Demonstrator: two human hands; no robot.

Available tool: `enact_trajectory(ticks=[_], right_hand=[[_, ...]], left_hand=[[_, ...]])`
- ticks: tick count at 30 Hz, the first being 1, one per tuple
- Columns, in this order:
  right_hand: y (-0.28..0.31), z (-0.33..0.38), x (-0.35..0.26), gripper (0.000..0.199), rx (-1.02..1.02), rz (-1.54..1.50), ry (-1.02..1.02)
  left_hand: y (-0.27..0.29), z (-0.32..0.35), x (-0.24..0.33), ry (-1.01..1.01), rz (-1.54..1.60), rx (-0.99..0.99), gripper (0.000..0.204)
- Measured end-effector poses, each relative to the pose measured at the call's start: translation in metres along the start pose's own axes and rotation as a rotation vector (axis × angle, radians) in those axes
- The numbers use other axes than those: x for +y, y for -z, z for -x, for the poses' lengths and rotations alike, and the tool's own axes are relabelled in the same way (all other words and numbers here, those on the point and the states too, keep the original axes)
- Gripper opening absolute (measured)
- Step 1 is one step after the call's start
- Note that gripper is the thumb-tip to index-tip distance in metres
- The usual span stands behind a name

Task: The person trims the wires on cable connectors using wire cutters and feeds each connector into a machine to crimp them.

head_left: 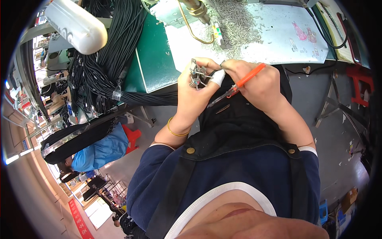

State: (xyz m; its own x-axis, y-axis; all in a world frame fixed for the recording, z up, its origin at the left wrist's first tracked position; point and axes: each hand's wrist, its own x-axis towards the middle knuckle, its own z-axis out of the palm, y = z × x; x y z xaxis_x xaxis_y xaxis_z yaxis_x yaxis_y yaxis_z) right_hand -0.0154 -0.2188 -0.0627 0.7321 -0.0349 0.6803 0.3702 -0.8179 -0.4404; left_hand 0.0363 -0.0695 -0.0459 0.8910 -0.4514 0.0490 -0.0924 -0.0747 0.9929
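My left hand [194, 92] is shut on a small cluster of metal parts [197, 74] with thin pins, held up in front of my chest; its thumb is wrapped in white tape. My right hand [254, 81] grips a screwdriver with an orange handle [249, 76], and its metal shaft [218, 99] points down to the left, under my left hand. The fingers of both hands meet at the metal parts. A gold bangle [175, 131] sits on my left wrist.
A workbench holds a green mat [153, 55], a pale sheet [278, 36] strewn with several small metal pins [238, 22], and a brass nozzle with a curved tube [195, 20]. A thick bundle of black cables [101, 67] lies at left. Another person in blue [101, 150] sits at the left.
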Motion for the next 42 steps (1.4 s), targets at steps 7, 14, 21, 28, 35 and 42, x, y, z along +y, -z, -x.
enact_trajectory(ticks=[7,14,21,28,35,42], right_hand=[[-0.010,0.009,-0.008,0.012,-0.003,-0.057,-0.237],[-0.004,0.004,-0.020,0.008,-0.082,-0.871,-0.818],[0.004,0.005,-0.013,0.015,-0.137,-0.855,-0.739],[0.003,0.013,-0.027,0.033,-0.424,-0.357,-0.691],[0.000,0.015,-0.015,0.036,-0.616,-0.833,-1.063],[0.000,-0.024,0.000,0.021,-0.097,-0.855,-1.062]], left_hand=[[0.000,0.005,0.000,-0.024,-0.059,-0.010,0.019],[0.000,0.003,0.003,0.116,0.142,0.022,0.015],[0.004,-0.002,0.013,0.308,0.352,0.007,0.013],[0.002,-0.002,0.015,0.239,0.258,0.016,0.012],[0.015,-0.028,0.004,0.446,0.353,-0.151,0.011],[0.013,-0.064,-0.011,0.459,0.562,-0.081,0.012]])
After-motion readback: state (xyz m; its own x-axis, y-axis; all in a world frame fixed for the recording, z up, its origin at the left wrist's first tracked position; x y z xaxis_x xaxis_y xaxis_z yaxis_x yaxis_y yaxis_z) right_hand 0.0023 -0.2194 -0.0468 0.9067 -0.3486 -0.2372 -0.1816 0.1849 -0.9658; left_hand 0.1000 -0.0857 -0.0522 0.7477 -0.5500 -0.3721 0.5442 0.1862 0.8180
